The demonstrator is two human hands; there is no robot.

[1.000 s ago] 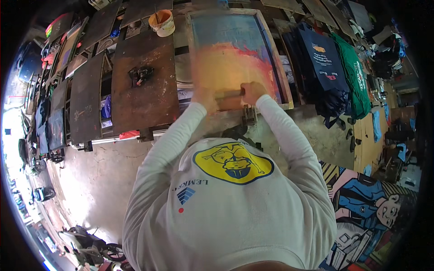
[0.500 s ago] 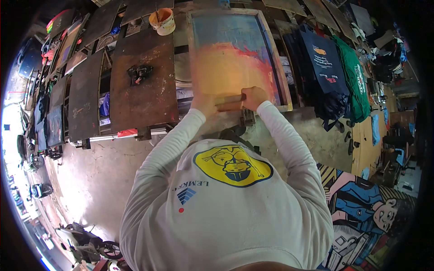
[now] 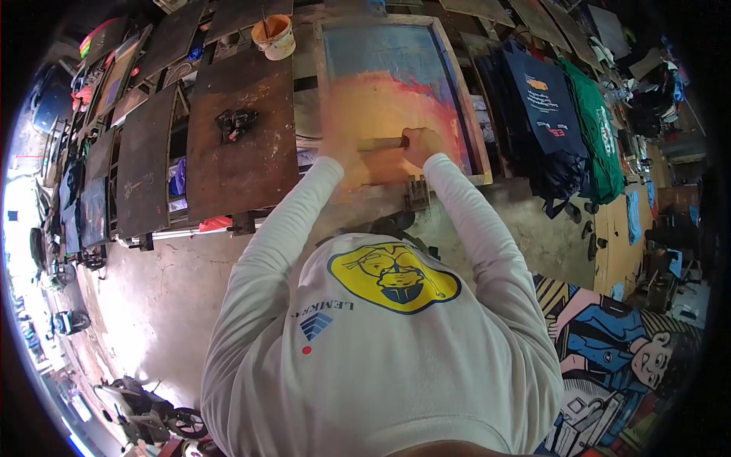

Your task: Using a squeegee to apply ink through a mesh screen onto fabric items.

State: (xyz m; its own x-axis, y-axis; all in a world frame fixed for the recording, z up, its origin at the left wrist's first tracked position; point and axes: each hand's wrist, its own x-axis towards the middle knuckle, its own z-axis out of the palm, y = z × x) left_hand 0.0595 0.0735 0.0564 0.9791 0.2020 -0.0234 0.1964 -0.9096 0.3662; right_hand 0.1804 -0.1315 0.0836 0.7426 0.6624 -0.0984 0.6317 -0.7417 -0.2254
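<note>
Wooden bar [image 3: 383, 143] shifted forward, between left hand [image 3: 340, 148], right hand [image 3: 424, 146].

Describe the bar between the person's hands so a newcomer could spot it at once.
Find the big framed panel at the top centre, smeared blue, red and yellow. Near its lower end, a short bar runs crosswise between the left hand and right hand. Its straight, brownish shape sets it apart from the smeared colours around it.
</note>
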